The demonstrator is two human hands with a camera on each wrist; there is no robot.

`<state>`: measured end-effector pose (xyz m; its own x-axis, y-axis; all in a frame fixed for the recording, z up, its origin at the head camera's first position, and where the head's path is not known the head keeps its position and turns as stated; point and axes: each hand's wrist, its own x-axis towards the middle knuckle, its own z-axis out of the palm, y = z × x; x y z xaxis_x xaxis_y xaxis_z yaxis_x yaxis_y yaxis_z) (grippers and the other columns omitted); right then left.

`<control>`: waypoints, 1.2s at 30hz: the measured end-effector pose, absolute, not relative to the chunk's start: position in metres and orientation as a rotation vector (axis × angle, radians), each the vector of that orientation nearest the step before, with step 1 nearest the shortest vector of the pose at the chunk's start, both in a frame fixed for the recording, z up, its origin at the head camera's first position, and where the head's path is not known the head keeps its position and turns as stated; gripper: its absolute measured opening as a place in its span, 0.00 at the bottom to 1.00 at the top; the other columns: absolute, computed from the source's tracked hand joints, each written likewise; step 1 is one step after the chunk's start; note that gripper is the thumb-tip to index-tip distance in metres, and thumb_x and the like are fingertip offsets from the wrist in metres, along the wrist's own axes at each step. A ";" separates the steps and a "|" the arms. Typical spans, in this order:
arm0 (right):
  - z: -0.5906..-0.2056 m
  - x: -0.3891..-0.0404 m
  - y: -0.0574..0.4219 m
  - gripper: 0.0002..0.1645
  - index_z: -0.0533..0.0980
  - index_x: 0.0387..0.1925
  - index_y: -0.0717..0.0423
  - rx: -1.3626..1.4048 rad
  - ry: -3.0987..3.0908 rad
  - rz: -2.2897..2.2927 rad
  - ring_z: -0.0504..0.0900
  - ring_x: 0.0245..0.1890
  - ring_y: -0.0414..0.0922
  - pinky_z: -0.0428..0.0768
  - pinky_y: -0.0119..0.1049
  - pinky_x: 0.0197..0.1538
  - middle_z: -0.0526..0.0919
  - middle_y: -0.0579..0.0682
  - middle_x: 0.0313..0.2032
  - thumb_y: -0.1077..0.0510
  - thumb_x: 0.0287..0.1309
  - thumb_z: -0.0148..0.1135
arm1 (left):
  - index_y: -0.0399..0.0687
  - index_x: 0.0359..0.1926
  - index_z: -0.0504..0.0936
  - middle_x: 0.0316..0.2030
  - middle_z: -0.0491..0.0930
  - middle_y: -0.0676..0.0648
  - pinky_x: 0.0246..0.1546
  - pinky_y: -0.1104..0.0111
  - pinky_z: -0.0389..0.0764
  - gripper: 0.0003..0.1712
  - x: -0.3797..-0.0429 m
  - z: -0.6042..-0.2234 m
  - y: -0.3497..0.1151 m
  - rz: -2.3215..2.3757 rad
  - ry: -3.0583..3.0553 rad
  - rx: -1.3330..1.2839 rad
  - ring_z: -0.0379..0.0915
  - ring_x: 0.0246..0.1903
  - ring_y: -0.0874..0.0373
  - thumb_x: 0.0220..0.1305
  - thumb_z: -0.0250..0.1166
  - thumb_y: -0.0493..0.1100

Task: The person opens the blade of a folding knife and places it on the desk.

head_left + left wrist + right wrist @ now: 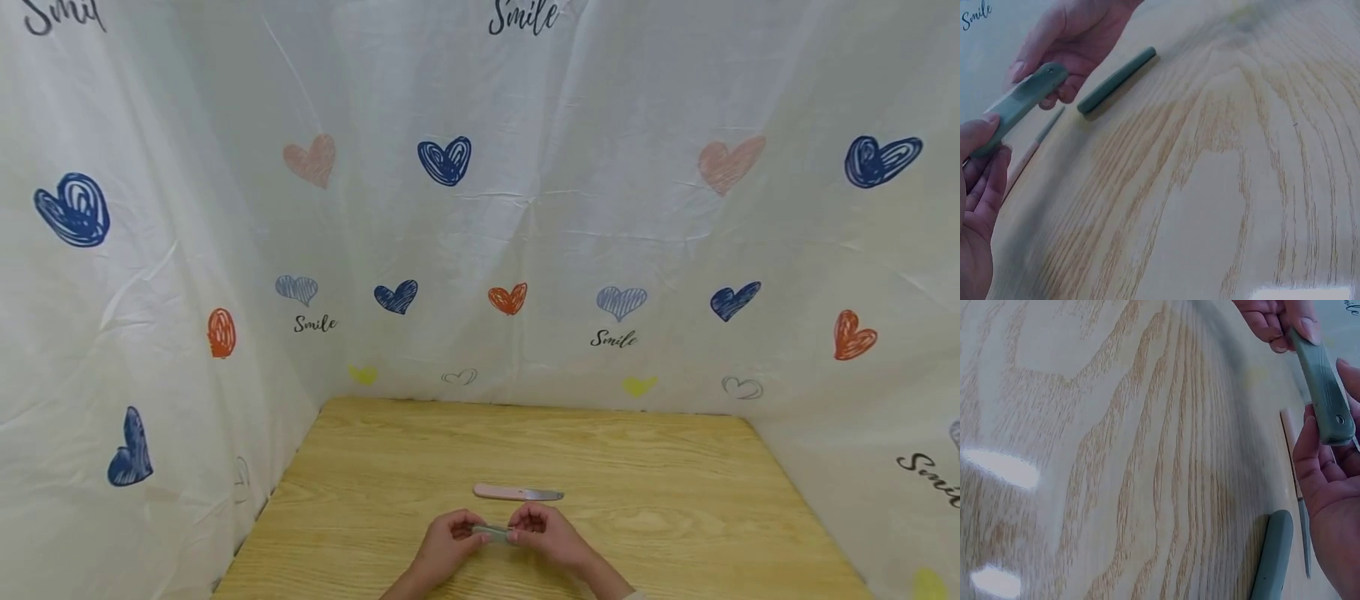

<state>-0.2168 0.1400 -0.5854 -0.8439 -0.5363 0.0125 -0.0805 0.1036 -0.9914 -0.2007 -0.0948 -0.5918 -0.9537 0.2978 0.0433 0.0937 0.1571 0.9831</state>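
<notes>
Both hands hold one green folding knife (1025, 103) in the air above the table. My left hand (444, 542) pinches one end between thumb and fingers. At the other end, which has a small round rivet, my right hand (551, 537) grips the knife with its thumb and fingertips. Whether any blade is out of its handle I cannot tell. A second green knife-like bar (1116, 81) lies on the table below the hands, also seen in the right wrist view (1274, 556). Beyond the hands rests a pink-handled knife (501, 492), its blade unfolded and pointing right.
The wood-grain table (375, 458) reaches a white cloth (525, 233) printed with hearts and the word Smile, which hangs at the back and both sides. Bright light reflections show on the tabletop in the right wrist view.
</notes>
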 end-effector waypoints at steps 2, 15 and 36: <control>-0.587 -0.216 0.138 0.18 0.76 0.43 0.71 -0.601 2.026 -1.770 0.78 0.31 0.32 0.77 0.24 0.37 0.80 0.41 0.33 0.56 0.62 0.64 | 0.34 0.40 0.82 0.34 0.84 0.45 0.31 0.78 0.78 0.14 -0.200 -0.589 -0.093 1.912 2.225 0.402 0.76 0.29 0.69 0.59 0.70 0.41; -0.584 -0.216 0.134 0.17 0.80 0.40 0.68 -0.594 2.000 -1.771 0.78 0.30 0.31 0.77 0.24 0.34 0.84 0.39 0.31 0.55 0.62 0.63 | 0.27 0.41 0.80 0.30 0.85 0.48 0.34 0.74 0.83 0.16 -0.200 -0.585 -0.086 1.990 2.003 0.416 0.81 0.28 0.66 0.58 0.70 0.38; -0.582 -0.217 0.135 0.19 0.77 0.39 0.70 -0.723 1.953 -1.684 0.70 0.25 0.29 0.69 0.21 0.31 0.78 0.37 0.29 0.54 0.67 0.56 | 0.16 0.46 0.75 0.33 0.87 0.47 0.41 0.64 0.86 0.20 -0.198 -0.580 -0.090 2.026 1.689 0.465 0.84 0.33 0.62 0.64 0.64 0.36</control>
<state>-0.2173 0.1350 -0.5823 -0.7567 -0.6538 -0.0037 -0.0925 0.1126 -0.9893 -0.1975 -0.0903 -0.5802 -0.8374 0.5456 -0.0326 -0.1304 -0.1415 0.9813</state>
